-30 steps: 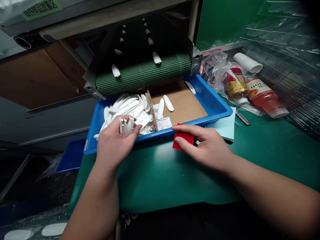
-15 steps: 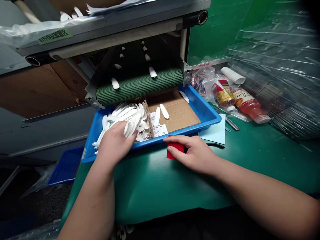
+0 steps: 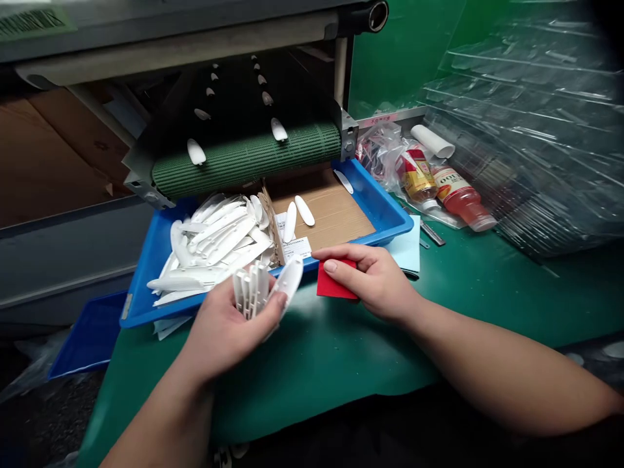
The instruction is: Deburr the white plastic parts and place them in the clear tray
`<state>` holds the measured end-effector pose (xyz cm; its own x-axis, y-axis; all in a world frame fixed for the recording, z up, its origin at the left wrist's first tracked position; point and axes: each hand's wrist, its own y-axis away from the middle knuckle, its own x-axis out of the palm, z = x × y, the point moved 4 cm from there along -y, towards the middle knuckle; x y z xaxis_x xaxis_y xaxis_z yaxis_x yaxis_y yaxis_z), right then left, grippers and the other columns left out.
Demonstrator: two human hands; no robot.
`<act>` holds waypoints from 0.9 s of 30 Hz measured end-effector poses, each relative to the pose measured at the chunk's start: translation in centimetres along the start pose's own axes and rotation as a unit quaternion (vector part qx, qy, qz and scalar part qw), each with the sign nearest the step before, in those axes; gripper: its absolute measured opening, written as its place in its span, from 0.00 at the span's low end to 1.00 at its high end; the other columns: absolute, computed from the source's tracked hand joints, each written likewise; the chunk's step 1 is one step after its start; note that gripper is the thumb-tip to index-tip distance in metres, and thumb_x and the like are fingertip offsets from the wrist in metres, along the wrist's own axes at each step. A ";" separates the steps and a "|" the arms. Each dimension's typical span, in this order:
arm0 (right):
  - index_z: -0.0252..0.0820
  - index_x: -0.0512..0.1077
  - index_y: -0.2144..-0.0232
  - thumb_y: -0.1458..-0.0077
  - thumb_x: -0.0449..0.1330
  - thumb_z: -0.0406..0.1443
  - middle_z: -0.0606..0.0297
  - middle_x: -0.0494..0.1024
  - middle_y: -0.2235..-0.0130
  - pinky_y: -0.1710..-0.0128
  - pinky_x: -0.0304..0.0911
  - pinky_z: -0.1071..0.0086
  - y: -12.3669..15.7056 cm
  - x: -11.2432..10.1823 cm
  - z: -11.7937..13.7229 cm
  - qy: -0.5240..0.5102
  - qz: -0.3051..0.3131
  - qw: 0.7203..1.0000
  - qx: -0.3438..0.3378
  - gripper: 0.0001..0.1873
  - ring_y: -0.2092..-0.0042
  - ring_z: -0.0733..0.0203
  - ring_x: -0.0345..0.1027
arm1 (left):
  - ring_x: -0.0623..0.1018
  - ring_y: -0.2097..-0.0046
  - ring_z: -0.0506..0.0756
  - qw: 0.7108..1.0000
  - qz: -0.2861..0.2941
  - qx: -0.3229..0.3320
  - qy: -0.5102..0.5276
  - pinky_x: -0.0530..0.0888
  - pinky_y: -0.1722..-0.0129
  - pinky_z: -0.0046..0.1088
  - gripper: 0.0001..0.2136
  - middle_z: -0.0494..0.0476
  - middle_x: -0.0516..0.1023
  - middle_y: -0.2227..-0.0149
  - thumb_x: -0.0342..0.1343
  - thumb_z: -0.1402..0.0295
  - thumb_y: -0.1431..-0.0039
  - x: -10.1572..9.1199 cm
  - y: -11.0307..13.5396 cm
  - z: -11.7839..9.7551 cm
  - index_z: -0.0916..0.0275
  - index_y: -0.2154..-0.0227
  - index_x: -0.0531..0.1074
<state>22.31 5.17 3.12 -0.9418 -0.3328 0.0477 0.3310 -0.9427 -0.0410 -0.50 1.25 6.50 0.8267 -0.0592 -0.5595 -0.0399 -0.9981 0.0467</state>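
Note:
My left hand (image 3: 224,328) is closed round a bunch of white plastic pieces (image 3: 263,289), held just in front of the blue tray (image 3: 390,218). My right hand (image 3: 377,279) pinches a small red card (image 3: 331,286) over the green mat beside the tray's front rim. A heap of white plastic pieces (image 3: 214,237) fills the tray's left half. Behind a cardboard divider, two loose pieces (image 3: 297,213) lie on brown cardboard.
A green conveyor belt (image 3: 248,156) carrying white pieces ends above the tray's back. Two bottles (image 3: 439,185) in a plastic bag and a white roll lie at the right, beside stacked clear plastic sheets (image 3: 536,149). A second blue tray (image 3: 82,338) sits low left.
My left hand came out of the tray's heap toward me, holding a bunch of white pieces. My right hand lifted the red card slightly and stayed beside the tray.

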 end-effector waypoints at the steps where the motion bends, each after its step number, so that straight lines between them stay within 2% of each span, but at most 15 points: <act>1: 0.44 0.83 0.51 0.39 0.68 0.47 0.62 0.85 0.58 0.67 0.70 0.72 0.0 0.1 -0.1 -0.022 0.010 1.000 0.007 0.18 0.63 0.60 0.78 | 0.77 0.75 0.54 0.999 0.045 0.011 0.017 0.73 0.75 0.27 0.12 0.50 0.78 0.75 0.65 0.56 0.40 1.0 0.3 -0.1 0.59 0.63 0.74; 4: 0.43 0.84 0.55 0.40 0.70 0.45 0.62 0.85 0.58 0.62 0.72 0.72 0.0 0.2 0.1 -0.052 0.040 0.998 -0.003 0.16 0.60 0.61 0.78 | 0.78 0.72 0.53 0.993 0.100 0.044 0.051 0.76 0.72 0.26 0.11 0.51 0.79 0.72 0.65 0.58 0.38 2.9 0.7 -0.2 0.59 0.61 0.74; 6: 0.43 0.84 0.57 0.40 0.71 0.42 0.63 0.85 0.57 0.56 0.72 0.72 0.0 0.3 0.4 -0.048 0.054 0.997 -0.024 0.12 0.56 0.61 0.79 | 0.80 0.72 0.53 0.986 0.136 0.026 0.093 0.77 0.72 0.26 0.11 0.52 0.81 0.70 0.65 0.58 0.37 3.6 0.7 0.1 0.60 0.60 0.75; 8: 0.44 0.84 0.58 0.40 0.71 0.41 0.64 0.85 0.57 0.55 0.72 0.73 0.0 0.3 0.7 -0.038 0.070 0.996 -0.032 0.10 0.55 0.61 0.79 | 0.80 0.72 0.53 0.973 0.188 0.001 0.132 0.77 0.73 0.25 0.11 0.54 0.82 0.69 0.64 0.58 0.36 4.2 0.8 0.4 0.61 0.63 0.76; 10: 0.44 0.84 0.57 0.40 0.71 0.40 0.64 0.85 0.57 0.55 0.72 0.73 0.0 0.2 0.8 -0.037 0.083 0.995 -0.027 0.10 0.56 0.61 0.78 | 0.80 0.74 0.53 0.963 0.216 -0.013 0.159 0.77 0.76 0.25 0.12 0.54 0.82 0.71 0.63 0.57 0.35 4.6 1.0 0.5 0.62 0.66 0.76; 12: 0.44 0.85 0.57 0.41 0.72 0.41 0.63 0.85 0.59 0.60 0.72 0.73 0.0 -0.1 0.8 -0.045 0.078 0.996 -0.015 0.11 0.59 0.62 0.78 | 0.80 0.76 0.53 0.961 0.209 -0.020 0.178 0.76 0.78 0.25 0.13 0.54 0.81 0.73 0.63 0.57 0.34 4.7 1.0 0.5 0.62 0.68 0.75; 13: 0.44 0.85 0.56 0.41 0.71 0.41 0.64 0.84 0.62 0.65 0.71 0.75 0.0 -0.3 0.8 -0.056 0.065 0.996 -0.005 0.11 0.64 0.64 0.76 | 0.79 0.77 0.53 0.963 0.200 -0.019 0.179 0.75 0.79 0.25 0.13 0.53 0.80 0.74 0.63 0.58 0.34 4.7 1.0 0.5 0.62 0.68 0.74; 15: 0.45 0.85 0.55 0.40 0.70 0.43 0.68 0.79 0.73 0.79 0.61 0.77 0.1 -0.6 0.8 -0.098 0.028 0.995 0.019 0.13 0.76 0.68 0.67 | 0.79 0.77 0.52 0.971 0.181 0.002 0.159 0.74 0.79 0.24 0.13 0.53 0.80 0.74 0.62 0.59 0.34 4.7 1.0 0.4 0.62 0.69 0.74; 17: 0.45 0.84 0.53 0.39 0.68 0.46 0.71 0.72 0.79 0.86 0.50 0.76 0.3 -0.3 0.7 -0.149 0.029 0.987 0.058 0.16 0.82 0.70 0.55 | 0.76 0.77 0.50 0.978 0.162 0.055 0.117 0.71 0.78 0.23 0.12 0.51 0.77 0.76 0.62 0.62 0.33 4.6 1.0 0.1 0.62 0.71 0.72; 20: 0.41 0.84 0.52 0.42 0.69 0.46 0.69 0.73 0.79 0.87 0.50 0.75 0.4 0.7 0.1 -0.133 0.076 0.980 0.130 0.20 0.83 0.69 0.56 | 0.70 0.78 0.47 0.970 0.146 0.186 0.064 0.66 0.78 0.23 0.10 0.47 0.72 0.77 0.61 0.69 0.34 4.5 1.4 -1.0 0.61 0.72 0.71; 22: 0.39 0.84 0.53 0.45 0.71 0.43 0.69 0.73 0.79 0.86 0.51 0.75 0.2 0.3 -0.2 -0.072 0.026 0.987 0.143 0.20 0.82 0.69 0.57 | 0.69 0.76 0.47 0.952 0.124 0.279 0.038 0.66 0.75 0.24 0.07 0.47 0.72 0.76 0.61 0.74 0.35 4.3 1.8 -1.8 0.60 0.70 0.72; 24: 0.39 0.84 0.53 0.44 0.70 0.44 0.69 0.73 0.79 0.84 0.51 0.75 0.1 -0.4 -0.2 -0.060 -0.031 0.991 0.113 0.19 0.81 0.69 0.58 | 0.72 0.75 0.48 0.937 0.098 0.335 0.007 0.67 0.73 0.25 0.06 0.47 0.74 0.75 0.61 0.76 0.36 4.1 1.9 -2.1 0.59 0.66 0.73; 25: 0.40 0.84 0.53 0.43 0.69 0.46 0.68 0.74 0.78 0.83 0.53 0.74 0.1 -0.5 -0.1 -0.069 -0.019 0.992 0.100 0.20 0.80 0.68 0.59 | 0.73 0.74 0.48 0.932 0.091 0.351 -0.007 0.68 0.73 0.25 0.06 0.47 0.75 0.74 0.61 0.77 0.37 4.0 1.9 -2.1 0.58 0.64 0.74; 27: 0.40 0.84 0.53 0.42 0.68 0.47 0.64 0.79 0.74 0.78 0.59 0.72 0.1 -0.2 -0.1 -0.068 0.058 0.991 0.098 0.20 0.76 0.65 0.65 | 0.74 0.74 0.49 0.923 0.093 0.373 -0.027 0.68 0.73 0.27 0.08 0.48 0.77 0.73 0.60 0.78 0.37 4.0 1.8 -2.0 0.57 0.60 0.74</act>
<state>22.53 5.13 3.02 -0.8843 -0.4273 0.1882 0.4547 -0.8798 0.1389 3.86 -0.77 5.97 0.7391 -0.2109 -0.6397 -0.5694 -0.7030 -0.4261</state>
